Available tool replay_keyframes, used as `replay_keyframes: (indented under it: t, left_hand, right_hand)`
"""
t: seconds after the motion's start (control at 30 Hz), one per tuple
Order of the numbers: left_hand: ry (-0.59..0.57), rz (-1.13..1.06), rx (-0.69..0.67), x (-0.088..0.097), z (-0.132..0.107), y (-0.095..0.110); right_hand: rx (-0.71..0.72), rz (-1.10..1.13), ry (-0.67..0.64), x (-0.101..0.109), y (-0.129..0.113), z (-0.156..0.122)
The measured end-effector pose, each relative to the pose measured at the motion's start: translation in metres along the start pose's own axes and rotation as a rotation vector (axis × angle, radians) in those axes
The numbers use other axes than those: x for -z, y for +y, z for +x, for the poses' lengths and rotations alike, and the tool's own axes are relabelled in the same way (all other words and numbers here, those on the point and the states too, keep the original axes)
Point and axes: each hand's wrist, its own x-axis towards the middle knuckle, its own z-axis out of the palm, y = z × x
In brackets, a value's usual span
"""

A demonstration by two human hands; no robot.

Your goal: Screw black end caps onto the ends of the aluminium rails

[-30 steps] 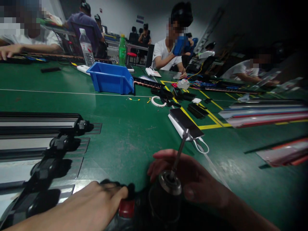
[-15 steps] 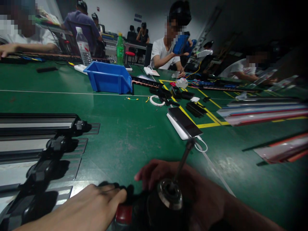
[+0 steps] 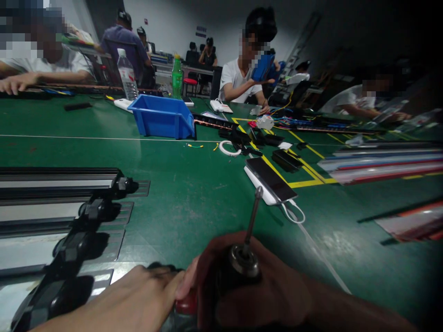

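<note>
A black power drill (image 3: 230,288) with a metal chuck and a long screwdriver bit points upward at the bottom of the view. My right hand (image 3: 277,290) wraps around its body, fingers by the red trigger (image 3: 187,303). My left hand (image 3: 145,293) lies palm down at the drill's handle end, its fingers curled over a dark part, mostly hidden. Left of it lie several long aluminium profiles (image 3: 38,210) with black end fittings (image 3: 98,207). Beyond the bit, a dark phone (image 3: 272,177) rests on a white power bank (image 3: 259,186) with a white cable (image 3: 294,216).
A blue bin (image 3: 162,121) stands across the green table (image 3: 194,193), with a clear bottle (image 3: 127,76) and a green bottle (image 3: 177,78) behind. A white ring (image 3: 230,148) and black parts (image 3: 286,160) lie mid-table. Wrapped strips (image 3: 384,161) lie right. Several people work around.
My right hand has closed around the drill, its fingers now at the red trigger. The bit has swung slightly left. The whole view has shifted a little.
</note>
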Motion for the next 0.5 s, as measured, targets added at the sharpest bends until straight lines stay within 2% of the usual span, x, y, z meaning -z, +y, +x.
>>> replay_keyframes:
  t: [0.07,0.1,0.17,0.3,0.43,0.5]
  left_hand:
    - [0.006,0.003,0.009,0.001,-0.001,0.002]
    - [0.009,0.005,0.015,0.0,-0.002,0.004]
    - [0.016,0.006,0.027,-0.002,-0.005,0.006]
    - [0.035,0.023,0.053,-0.008,-0.008,0.009]
    - [0.058,0.064,0.064,-0.011,-0.008,0.009]
    - [0.055,0.09,0.051,-0.014,-0.008,0.007]
  right_hand:
    - [-0.055,0.007,0.187,-0.01,0.004,-0.006]
    - [-0.073,-0.005,0.235,-0.014,0.005,-0.008]
    - [-0.05,-0.027,0.257,-0.019,0.008,-0.011]
    - [0.092,-0.038,0.175,-0.027,0.012,-0.015]
    - [0.106,-0.065,0.394,-0.04,0.008,-0.021]
    - [0.099,-0.075,0.397,-0.04,0.005,-0.021]
